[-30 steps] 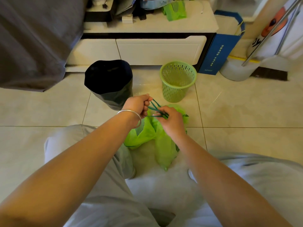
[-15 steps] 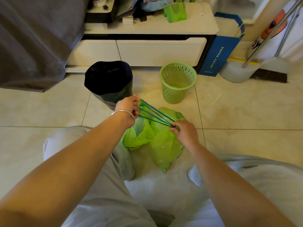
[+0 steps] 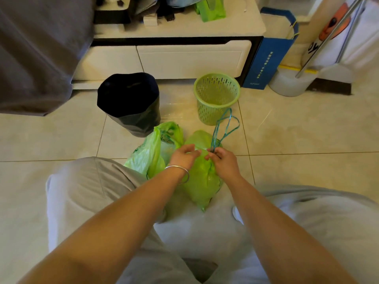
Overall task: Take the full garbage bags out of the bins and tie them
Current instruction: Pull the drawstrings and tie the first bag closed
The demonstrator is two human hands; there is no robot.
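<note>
A full green garbage bag [image 3: 202, 181] lies on the floor tiles between my knees. Its blue drawstring [image 3: 224, 126] loops up and away toward the green bin. My right hand [image 3: 224, 162] pinches the drawstring at the bag's neck. My left hand [image 3: 184, 155], with a silver bangle on the wrist, rests its fingertips on the top of the same bag. A second green bag [image 3: 151, 150] sits just to the left, its mouth open. Behind them stand a green mesh bin [image 3: 217, 99] with nothing in it and a bin lined with a black bag [image 3: 131, 103].
A low white cabinet [image 3: 184, 58] runs along the back. A blue paper bag [image 3: 270, 58] and a white stand base [image 3: 291, 85] with a metal pole sit at the back right. Grey cloth [image 3: 37, 48] hangs at the upper left.
The drawstring was stretched taut between both hands. Now my left hand has let it go and dropped onto the bag, and the loops stand slack above my right hand.
</note>
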